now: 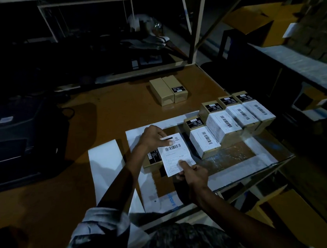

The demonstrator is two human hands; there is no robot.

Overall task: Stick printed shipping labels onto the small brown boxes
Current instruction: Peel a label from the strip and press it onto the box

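A white shipping label (175, 153) with a barcode is held over a small brown box (153, 160) lying on the table in front of me. My left hand (155, 136) pinches the label's top edge. At its lower edge, my right hand (193, 174) grips the label with the thumb on top. The box is mostly hidden under the label; only its left end with a black sticker shows. To the right stand several brown boxes with white labels on them (224, 126). Two unlabelled brown boxes (168, 91) lie farther back.
White backing sheets (106, 165) lie on the brown table (110, 111) left of and under the box. A dark printer (16, 136) sits at the left. The table's right edge (257, 173) drops off to shelves with cartons. A metal rack post (198, 25) rises behind.
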